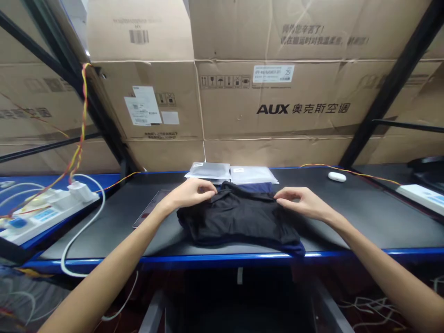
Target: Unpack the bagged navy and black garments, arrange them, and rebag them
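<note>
A piece of black cloth with dark blue parts, seemingly a garment (239, 219), lies spread near the front edge of the table. My left hand (194, 190) pinches its far left part between thumb and fingers. On the other side, my right hand (300, 201) has thumb and fingertips closed at the garment's far right edge. Just beyond the cloth lie two flat packets in clear plastic, a left packet (210, 170) and a right packet (253, 175). Partly behind my left forearm is a flat dark phone-like slab (151, 208).
A power strip (45, 215) with plugs and a white cable (85, 226) is at the left. A small white case (336, 176) and another power strip (423, 196) are at the right. Cardboard boxes (277, 125) wall off the back, between black metal posts.
</note>
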Demonstrator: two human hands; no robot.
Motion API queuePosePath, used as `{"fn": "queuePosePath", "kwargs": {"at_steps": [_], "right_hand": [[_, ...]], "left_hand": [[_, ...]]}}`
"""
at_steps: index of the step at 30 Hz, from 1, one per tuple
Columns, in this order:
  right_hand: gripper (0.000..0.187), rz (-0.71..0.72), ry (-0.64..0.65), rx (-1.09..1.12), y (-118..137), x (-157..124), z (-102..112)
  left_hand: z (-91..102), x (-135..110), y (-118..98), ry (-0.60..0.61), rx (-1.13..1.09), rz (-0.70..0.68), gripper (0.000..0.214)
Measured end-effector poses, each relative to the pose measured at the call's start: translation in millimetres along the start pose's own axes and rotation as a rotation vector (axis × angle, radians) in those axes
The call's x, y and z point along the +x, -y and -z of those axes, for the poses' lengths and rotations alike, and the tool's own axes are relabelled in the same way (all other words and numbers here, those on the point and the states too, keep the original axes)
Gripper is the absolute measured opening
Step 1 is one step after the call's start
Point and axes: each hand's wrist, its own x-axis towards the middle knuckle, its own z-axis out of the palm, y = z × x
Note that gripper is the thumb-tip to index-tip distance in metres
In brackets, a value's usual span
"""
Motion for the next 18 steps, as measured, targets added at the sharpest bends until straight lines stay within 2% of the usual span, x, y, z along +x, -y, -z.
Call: {"fn": "queuePosePath", "kwargs": {"at_steps": [3,5,7,11,15,18], "right_hand": [[0.042,0.139,-0.043,-0.215,-11.4,16.8,2.0],[0.041,0.203,-0.007,-0.302,-16.0,25.7,0.9],[0.031,0.222,0.03,-0.337,-17.1,31.7,-1.1],[0.026,0.143,0.012,-0.254,-14.4,39.6,-0.4],[0.034,0.024,-0.1,-0.092,-19.6,53.2,8.6],[0.035,-0.055,-0.149,-0.081,-28.6,66.2,10.4]], "left_hand": [[-13.7,33.9,14.9,-0.084,0.103,-0.082,0.035],[-23.4,52.3,22.4,-0.065,0.16,-0.123,0.039],[-30.4,64.9,25.5,-0.034,0.198,-0.156,0.033],[-34.8,75.0,21.7,-0.045,0.223,-0.175,0.017],[-34.5,76.7,18.5,-0.142,0.157,-0.047,0.015],[-38.4,79.4,21.4,-0.172,0.228,0.031,0.021]]}}
